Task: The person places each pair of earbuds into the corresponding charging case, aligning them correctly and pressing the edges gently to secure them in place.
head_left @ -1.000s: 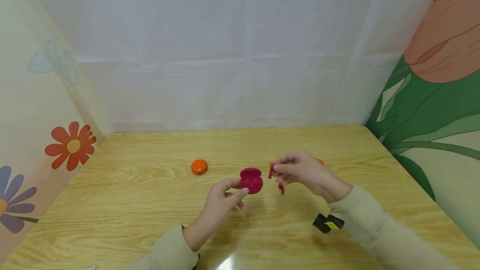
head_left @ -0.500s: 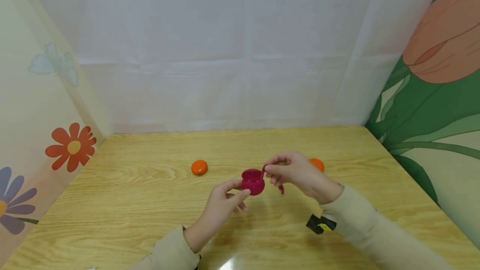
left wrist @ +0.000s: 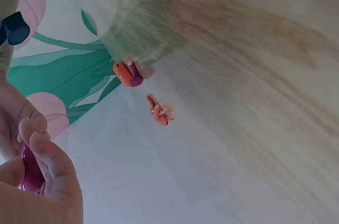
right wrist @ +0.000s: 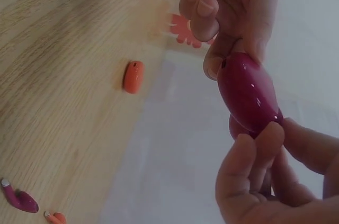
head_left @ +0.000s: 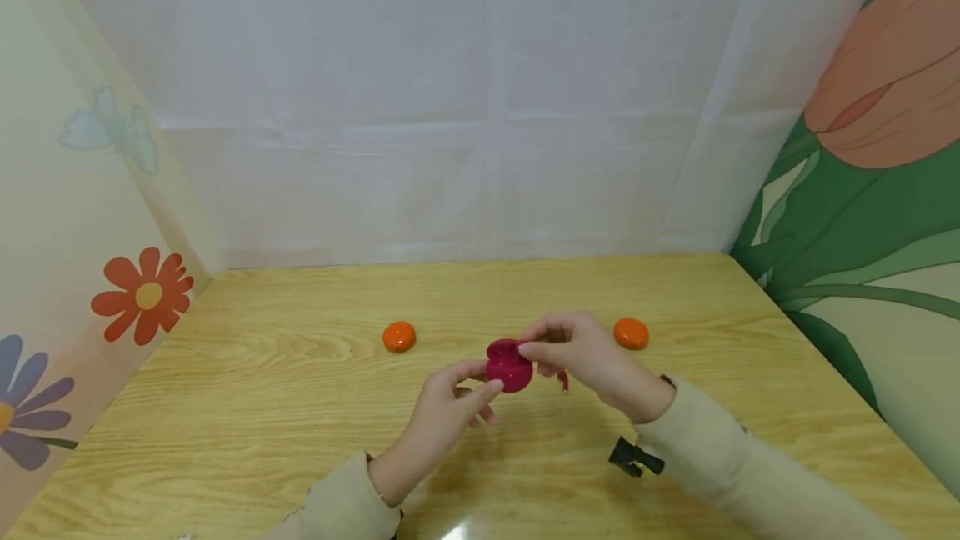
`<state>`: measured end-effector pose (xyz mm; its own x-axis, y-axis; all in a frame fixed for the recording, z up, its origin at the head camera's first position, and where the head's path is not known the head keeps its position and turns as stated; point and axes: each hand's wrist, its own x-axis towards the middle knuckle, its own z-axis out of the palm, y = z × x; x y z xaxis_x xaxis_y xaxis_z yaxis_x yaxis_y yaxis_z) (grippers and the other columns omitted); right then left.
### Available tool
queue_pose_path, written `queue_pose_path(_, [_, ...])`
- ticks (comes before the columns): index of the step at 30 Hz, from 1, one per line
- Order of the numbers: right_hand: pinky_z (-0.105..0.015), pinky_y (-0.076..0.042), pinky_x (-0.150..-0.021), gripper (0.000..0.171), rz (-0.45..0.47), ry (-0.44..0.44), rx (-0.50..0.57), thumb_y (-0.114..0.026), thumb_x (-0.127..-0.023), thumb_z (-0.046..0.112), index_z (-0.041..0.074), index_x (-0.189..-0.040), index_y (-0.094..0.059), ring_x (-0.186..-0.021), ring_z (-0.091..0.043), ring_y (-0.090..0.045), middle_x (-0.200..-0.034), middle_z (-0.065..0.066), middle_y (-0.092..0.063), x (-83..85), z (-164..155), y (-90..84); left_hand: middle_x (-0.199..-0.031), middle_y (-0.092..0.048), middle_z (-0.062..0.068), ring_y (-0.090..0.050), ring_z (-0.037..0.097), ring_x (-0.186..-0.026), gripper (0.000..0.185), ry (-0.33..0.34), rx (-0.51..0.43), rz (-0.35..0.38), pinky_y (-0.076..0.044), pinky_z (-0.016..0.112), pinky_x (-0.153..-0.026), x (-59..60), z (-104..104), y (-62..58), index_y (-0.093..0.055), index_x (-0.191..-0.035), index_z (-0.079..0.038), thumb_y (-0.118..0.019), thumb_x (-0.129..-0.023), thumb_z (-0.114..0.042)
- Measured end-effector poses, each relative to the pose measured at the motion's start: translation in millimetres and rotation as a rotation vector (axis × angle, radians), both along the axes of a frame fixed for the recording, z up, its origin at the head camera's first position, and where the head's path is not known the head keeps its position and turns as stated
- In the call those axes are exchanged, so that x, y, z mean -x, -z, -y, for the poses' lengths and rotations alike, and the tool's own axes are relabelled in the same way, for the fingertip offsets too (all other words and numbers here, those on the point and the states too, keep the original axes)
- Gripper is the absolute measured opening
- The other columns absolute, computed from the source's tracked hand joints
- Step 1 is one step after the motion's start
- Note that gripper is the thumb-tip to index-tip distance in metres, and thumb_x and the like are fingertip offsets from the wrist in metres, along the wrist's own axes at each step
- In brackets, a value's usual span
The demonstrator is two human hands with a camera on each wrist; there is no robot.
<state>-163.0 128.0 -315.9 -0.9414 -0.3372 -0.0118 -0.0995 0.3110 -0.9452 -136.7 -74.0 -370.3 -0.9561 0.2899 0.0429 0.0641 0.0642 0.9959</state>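
The left hand [head_left: 442,407] holds a magenta earbud case [head_left: 509,365] from below and from its own side, thumb and forefinger pinched on its lower shell, lifting it just above the wooden table [head_left: 300,407]. The right hand [head_left: 581,352] meets the case from the opposite side, fingertips curled onto its upper rim; whether they pinch an earbud there I cannot tell. So the case sits between both hands, touching each, its long axis roughly crosswise to the person, and the right hand is above it. A magenta earbud [head_left: 562,380] shows just below the right hand. Two orange cases [head_left: 399,336] [head_left: 631,332] lie on the table to either side
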Motion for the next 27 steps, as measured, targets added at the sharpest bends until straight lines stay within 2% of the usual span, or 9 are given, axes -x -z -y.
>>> queue_pose_path(9, [-0.027, -0.045, -0.049, 0.018, -0.036, -0.009, -0.051, -0.067, -0.093, 0.014, -0.004, -0.096, -0.072, -0.067, -0.017, -0.055, -0.076, -0.008, -0.063, -0.5, 0.3, 0.5, -0.102, -0.063, 0.008, -0.063, 0.011, -0.061, 0.033, -0.005, -0.004, 0.008, -0.052, 0.029, -0.060, -0.6, 0.7, 1.3, -0.062, -0.119, 0.008, -0.064, -0.095, -0.016])
queue_pose_path(13, [-0.029, -0.048, -0.054, 0.020, -0.024, 0.004, -0.052, -0.066, -0.093, 0.013, -0.005, -0.100, -0.070, -0.067, -0.017, -0.056, -0.075, -0.005, -0.062, -0.8, -1.8, -0.9, -0.103, -0.063, 0.009, -0.063, 0.012, -0.061, 0.034, -0.011, -0.008, 0.003, -0.051, 0.028, -0.059, -0.5, 1.0, 1.7, -0.062, -0.119, 0.008, -0.064, -0.095, -0.016])
queue_pose_path(21, [-0.035, -0.054, -0.070, 0.021, -0.010, 0.037, -0.070, -0.062, -0.096, 0.011, -0.007, -0.106, -0.066, -0.068, -0.018, -0.058, -0.083, -0.007, -0.063, 3.4, -16.1, 1.5, -0.102, -0.068, 0.013, -0.064, 0.014, -0.061, 0.035, -0.042, -0.009, -0.005, -0.051, 0.026, -0.058, 0.0, 3.7, 3.5, -0.061, -0.120, 0.009, -0.065, -0.095, -0.015])
queue_pose_path(27, [-0.035, -0.055, -0.068, 0.017, 0.011, 0.030, -0.079, -0.061, -0.096, 0.008, -0.007, -0.102, -0.065, -0.066, -0.015, -0.058, -0.081, -0.006, -0.063, 10.4, -29.3, 14.4, -0.100, -0.069, 0.013, -0.064, 0.013, -0.059, 0.034, -0.055, -0.013, -0.007, -0.051, 0.025, -0.057, -0.1, 5.4, 5.4, -0.061, -0.118, 0.010, -0.065, -0.094, -0.014])
